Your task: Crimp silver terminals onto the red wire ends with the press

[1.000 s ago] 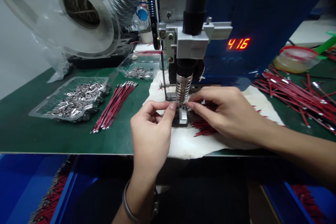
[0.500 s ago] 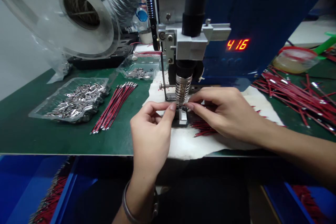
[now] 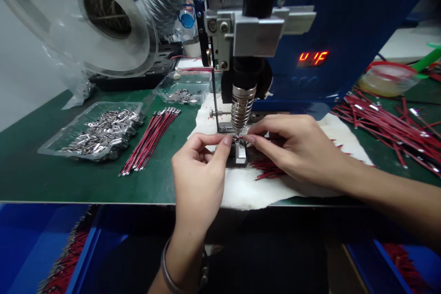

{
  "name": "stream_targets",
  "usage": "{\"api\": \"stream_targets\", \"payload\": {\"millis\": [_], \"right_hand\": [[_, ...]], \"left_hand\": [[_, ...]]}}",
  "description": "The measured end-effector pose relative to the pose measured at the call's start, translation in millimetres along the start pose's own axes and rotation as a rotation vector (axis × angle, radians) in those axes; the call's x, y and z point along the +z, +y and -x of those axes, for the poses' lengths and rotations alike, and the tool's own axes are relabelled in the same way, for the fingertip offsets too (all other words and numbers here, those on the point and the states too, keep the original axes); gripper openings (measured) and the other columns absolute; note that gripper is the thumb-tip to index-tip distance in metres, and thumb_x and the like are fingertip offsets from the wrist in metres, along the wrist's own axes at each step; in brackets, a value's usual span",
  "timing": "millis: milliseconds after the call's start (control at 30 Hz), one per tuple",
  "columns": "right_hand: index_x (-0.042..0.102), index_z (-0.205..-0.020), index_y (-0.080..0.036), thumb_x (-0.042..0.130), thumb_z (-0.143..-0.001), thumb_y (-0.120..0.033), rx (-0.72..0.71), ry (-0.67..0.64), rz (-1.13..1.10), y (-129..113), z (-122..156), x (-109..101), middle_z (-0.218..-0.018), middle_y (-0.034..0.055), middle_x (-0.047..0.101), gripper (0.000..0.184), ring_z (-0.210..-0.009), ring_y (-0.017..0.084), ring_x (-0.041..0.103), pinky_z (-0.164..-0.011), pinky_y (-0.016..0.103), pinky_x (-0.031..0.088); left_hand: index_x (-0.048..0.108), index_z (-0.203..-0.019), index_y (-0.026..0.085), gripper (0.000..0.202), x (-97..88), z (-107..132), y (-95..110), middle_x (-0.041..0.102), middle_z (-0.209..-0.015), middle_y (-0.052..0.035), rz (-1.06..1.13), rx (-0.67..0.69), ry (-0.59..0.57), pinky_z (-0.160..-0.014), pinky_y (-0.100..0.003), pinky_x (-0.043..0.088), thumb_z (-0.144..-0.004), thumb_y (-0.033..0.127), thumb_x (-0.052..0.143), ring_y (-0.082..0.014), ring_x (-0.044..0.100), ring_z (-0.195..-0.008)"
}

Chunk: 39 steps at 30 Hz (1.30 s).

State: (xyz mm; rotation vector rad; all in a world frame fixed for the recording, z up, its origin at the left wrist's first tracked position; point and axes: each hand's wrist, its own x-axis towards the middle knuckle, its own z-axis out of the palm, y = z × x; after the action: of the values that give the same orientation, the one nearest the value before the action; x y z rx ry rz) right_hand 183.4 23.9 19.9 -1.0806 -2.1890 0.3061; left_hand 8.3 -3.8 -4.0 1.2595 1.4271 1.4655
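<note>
Under the soldering machine's tip [image 3: 238, 124], both hands meet at a small metal fixture [image 3: 240, 152]. My left hand [image 3: 200, 170] pinches with thumb and index finger at the fixture's left side; what lies between those fingertips is too small to make out. From the right, my right hand [image 3: 292, 144] is closed in a pinch on a thin red and black wire [image 3: 238, 138], which spans the short gap between the hands. Beneath my right hand a bunch of red wires [image 3: 267, 170] lies on a white cloth [image 3: 241, 190], partly hidden.
A clear tray of metal terminals [image 3: 103, 133] and a bundle of wires [image 3: 151, 140] sit left. A smaller tray [image 3: 184, 94] stands behind. The blue machine housing [image 3: 310, 18] rises ahead. More wires [image 3: 389, 124] and a round tub [image 3: 389, 78] lie right. Blue bins [image 3: 86, 257] are below.
The machine's head has risen, and its tip now shows above the fixture, with the wire visible between my hands. Both hands have stayed almost in place. The red display's reading looks different.
</note>
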Motion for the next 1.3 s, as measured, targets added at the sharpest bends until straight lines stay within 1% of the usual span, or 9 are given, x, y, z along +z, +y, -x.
{"api": "stream_targets", "payload": {"millis": [167, 367, 600, 833, 933, 1100, 1300], "right_hand": [[0.071, -0.088, -0.016, 0.059, -0.092, -0.022, -0.022, 0.008, -0.006, 1.2, -0.4, 0.9, -0.081, 0.0017, 0.071, 0.014, -0.069, 0.013, 0.060, -0.066, 0.027, 0.042], [0.071, -0.090, -0.016, 0.059, -0.093, -0.025, -0.050, -0.002, 0.003, 2.8, 0.1, -1.2, -0.081, 0.0022, 0.070, 0.016, -0.070, 0.013, 0.060, -0.065, 0.027, 0.042], [0.074, -0.090, -0.015, 0.060, -0.091, -0.021, -0.087, 0.015, -0.015, 3.1, -0.7, -2.2, -0.082, 0.0037, 0.070, 0.014, -0.071, 0.013, 0.062, -0.065, 0.026, 0.044], [0.076, -0.093, -0.016, 0.061, -0.091, -0.021, -0.125, 0.025, 0.007, 1.9, 1.3, -3.9, -0.081, 0.0046, 0.071, 0.016, -0.070, 0.014, 0.063, -0.062, 0.026, 0.045], [0.076, -0.095, -0.017, 0.062, -0.090, -0.021, -0.125, 0.039, 0.006, 1.5, 1.9, -5.2, -0.083, 0.0049, 0.072, 0.015, -0.071, 0.014, 0.064, -0.063, 0.026, 0.047], [0.076, -0.096, -0.021, 0.062, -0.091, -0.024, -0.092, 0.034, -0.026, 1.6, 2.1, -6.2, -0.090, 0.0053, 0.073, 0.015, -0.077, 0.017, 0.067, -0.068, 0.028, 0.050], [0.075, -0.097, -0.022, 0.061, -0.092, -0.026, -0.090, 0.028, -0.010, 1.8, 2.8, -6.0, -0.090, 0.0044, 0.074, 0.016, -0.076, 0.018, 0.067, -0.068, 0.030, 0.051]], "left_hand": [[0.070, -0.080, 0.017, 0.021, -0.5, -0.5, -1.1, 0.070, -0.077, -0.0036, 0.008, 0.006, -0.012, -0.058, -0.020, 0.047, -0.077, 0.037, 0.076, -0.0122, 0.061, -0.065], [0.070, -0.080, 0.018, 0.017, 0.1, -0.1, -1.3, 0.072, -0.081, -0.0035, 0.035, 0.021, -0.013, -0.062, -0.021, 0.049, -0.078, 0.035, 0.075, -0.0126, 0.062, -0.069], [0.071, -0.079, 0.018, 0.016, 0.8, -1.1, -2.4, 0.072, -0.081, -0.0036, 0.033, 0.038, 0.003, -0.064, -0.021, 0.048, -0.077, 0.033, 0.076, -0.0128, 0.062, -0.070], [0.071, -0.082, 0.018, 0.015, -1.0, 0.9, -2.3, 0.073, -0.084, -0.0032, 0.045, 0.053, -0.020, -0.064, -0.021, 0.048, -0.079, 0.033, 0.075, -0.0130, 0.063, -0.073], [0.071, -0.082, 0.018, 0.015, -2.1, 1.8, -1.3, 0.074, -0.085, -0.0029, 0.040, 0.073, -0.020, -0.062, -0.021, 0.047, -0.080, 0.032, 0.075, -0.0124, 0.063, -0.071], [0.072, -0.083, 0.018, 0.014, -3.3, 2.3, 0.6, 0.074, -0.084, -0.0028, 0.014, 0.079, -0.023, -0.061, -0.022, 0.046, -0.080, 0.032, 0.074, -0.0127, 0.062, -0.070], [0.072, -0.082, 0.019, 0.016, -3.5, 3.3, 0.2, 0.073, -0.083, -0.0032, -0.007, 0.063, -0.003, -0.060, -0.023, 0.045, -0.079, 0.034, 0.074, -0.0136, 0.062, -0.070]]}}
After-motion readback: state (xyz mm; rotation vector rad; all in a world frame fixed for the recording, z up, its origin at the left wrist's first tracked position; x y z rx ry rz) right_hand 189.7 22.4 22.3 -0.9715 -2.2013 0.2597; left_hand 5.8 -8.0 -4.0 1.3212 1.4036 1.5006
